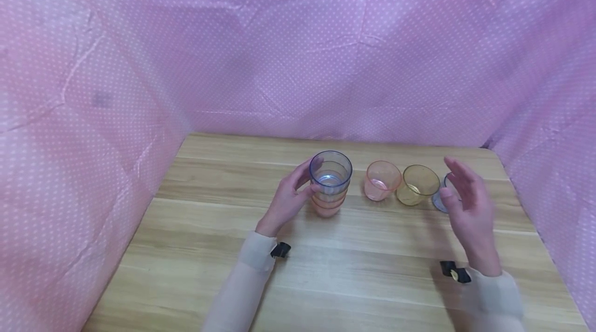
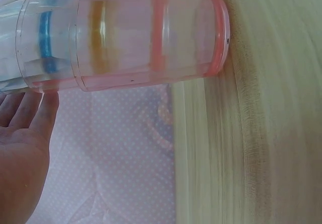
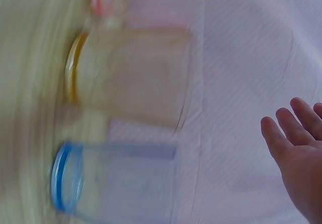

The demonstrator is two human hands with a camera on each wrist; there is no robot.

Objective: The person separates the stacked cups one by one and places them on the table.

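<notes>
Your left hand (image 1: pixel 286 198) curls its fingers round the stack (image 1: pixel 329 183) of nested cups on the table (image 1: pixel 205 249) in the head view. Your right hand (image 1: pixel 467 208) hovers with fingers straight, holding nothing; the blue cup (image 1: pixel 440 198) sits just behind it, the yellow cup (image 1: pixel 417 185) and pink cup (image 1: pixel 382 180) further to its left.

Left wrist view: your fingers (image 2: pixel 37 114) touch the stack (image 2: pixel 126 38), banded blue, orange and pink.

Right wrist view, blurred: your open palm (image 3: pixel 299 153) hangs apart from the blue cup (image 3: pixel 115 181) and yellow cup (image 3: pixel 131 75).
</notes>
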